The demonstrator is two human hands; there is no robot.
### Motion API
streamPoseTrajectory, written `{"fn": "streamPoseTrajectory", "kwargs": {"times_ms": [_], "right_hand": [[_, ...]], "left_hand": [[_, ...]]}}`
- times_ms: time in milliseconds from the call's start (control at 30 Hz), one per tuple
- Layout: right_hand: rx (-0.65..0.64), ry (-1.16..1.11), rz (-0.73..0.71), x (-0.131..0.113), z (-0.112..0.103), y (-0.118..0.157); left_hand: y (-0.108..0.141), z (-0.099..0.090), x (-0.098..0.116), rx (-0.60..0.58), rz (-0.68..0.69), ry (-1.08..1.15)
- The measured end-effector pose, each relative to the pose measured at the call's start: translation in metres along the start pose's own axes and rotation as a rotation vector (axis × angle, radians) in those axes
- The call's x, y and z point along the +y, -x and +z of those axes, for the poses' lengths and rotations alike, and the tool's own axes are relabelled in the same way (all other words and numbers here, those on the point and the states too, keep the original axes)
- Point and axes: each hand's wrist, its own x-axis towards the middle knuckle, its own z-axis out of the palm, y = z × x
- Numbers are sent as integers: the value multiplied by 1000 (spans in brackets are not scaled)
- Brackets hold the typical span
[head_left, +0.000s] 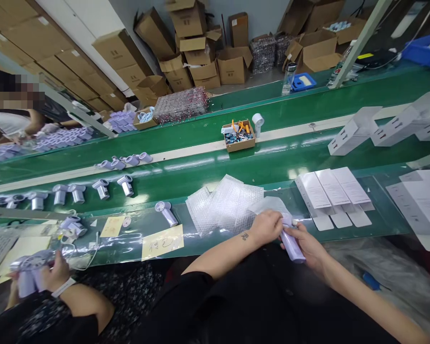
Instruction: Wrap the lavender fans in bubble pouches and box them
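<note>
While our right hand (307, 242) holds the purple fan (293, 247) over the worktop's (123, 246) near edge, we cannot tell our left hand's (267, 227) grip beside the bag (272, 204); slack fingers could drop the purple fan.

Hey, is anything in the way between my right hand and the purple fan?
Nothing visible: your right hand holds the fan directly. Your left hand is at its upper end, beside some clear plastic; whether that covers the top is unclear.

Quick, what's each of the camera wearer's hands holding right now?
Left hand: closed, gripping the translucent bag.
Right hand: closed, holding the lilac handheld device.
</note>
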Motion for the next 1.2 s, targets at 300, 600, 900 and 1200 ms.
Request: {"fn": "streamPoseTrajectory", "kwargs": {"times_ms": [300, 600, 900, 1200], "right_hand": [[11, 132, 0, -16, -9, -3], [-66, 138, 22, -16, -8, -13], [118, -37, -25, -16, -8, -14], [192, 402, -143, 1, -44, -18]], "left_hand": [[-15, -1, 2, -101, -44, -99], [-28, -5, 14, -159, 84, -15], [0, 15, -18, 93, 23, 152], [6, 12, -13, -224, -253, 194]]}}
